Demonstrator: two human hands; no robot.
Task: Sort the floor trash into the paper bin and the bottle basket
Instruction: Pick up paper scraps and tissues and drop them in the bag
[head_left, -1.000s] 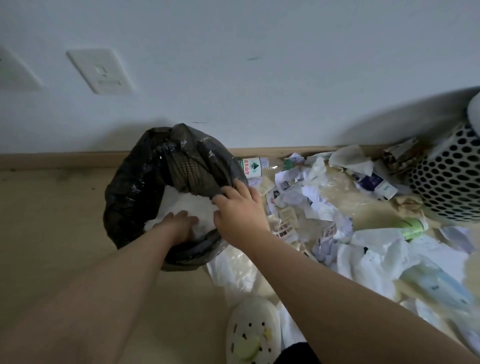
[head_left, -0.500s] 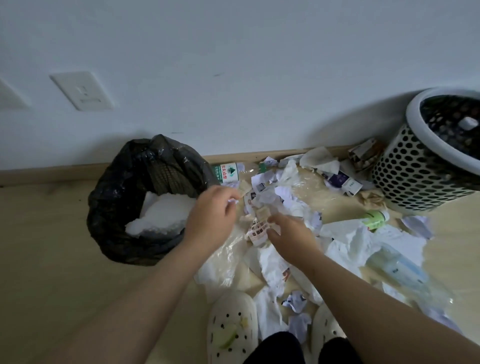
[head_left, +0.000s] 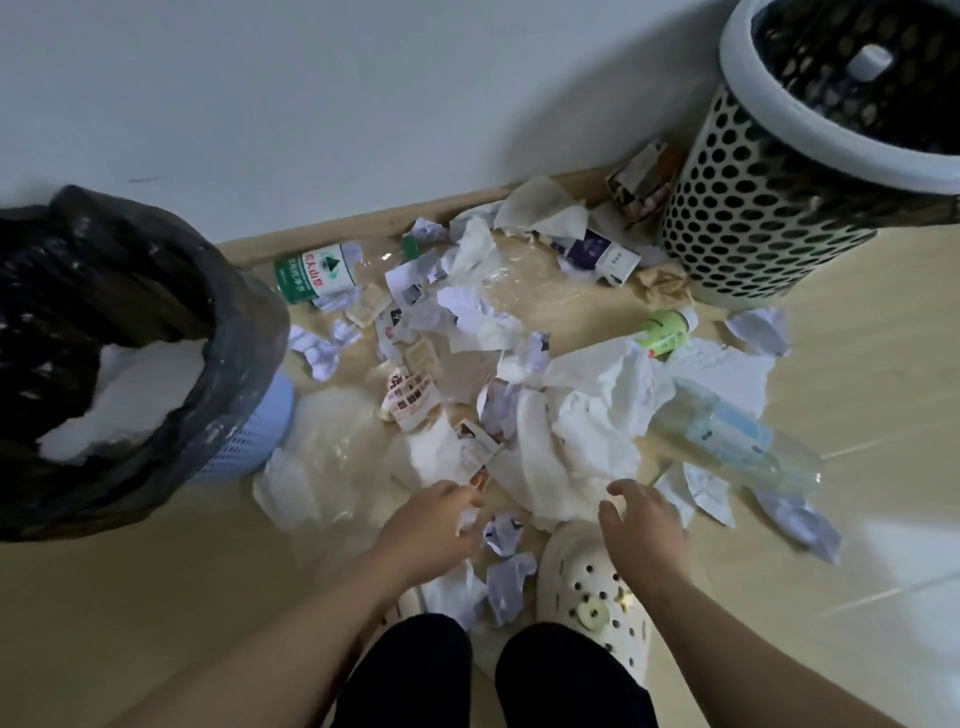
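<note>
Paper makes up most of the litter on the floor (head_left: 156, 597): crumpled white tissue (head_left: 587, 431), printed scraps, and small lavender paper wads (head_left: 503, 538) just ahead of a cream clog (head_left: 592, 597). Three plastic bottles lie among it: a green-label water bottle (head_left: 317, 275) by the skirting, a small green bottle (head_left: 665, 330), and a clear blue-label bottle (head_left: 727, 436) partly under the tissue. Paper bin (head_left: 244, 332), black-bagged, stands at left with white paper already inside. Perforated bottle basket (head_left: 753, 208) stands far right against the wall, with a capped bottle visible within. Left hand (head_left: 436, 525): fingers curled low over the near edge of the pile, apparently pinching a white scrap (head_left: 465, 519) at the fingertips. Right hand (head_left: 641, 525): loosely curled, holding nothing, hovering just above the tissue's near edge. Judgement: paper collection in progress, with most of the pile unsorted. Handling: tissue and wads are very light, soft and compressible, so gather several by closing the fingers over the bulk and bunching, since edges would tear or slip. Flat scraps lie tight to the floor and need a fingertip pinch at a lifted corner. Bottles look empty, so light, smooth and prone to roll. Grip these round the mid-body, clearing the overlying tissue first.
</note>
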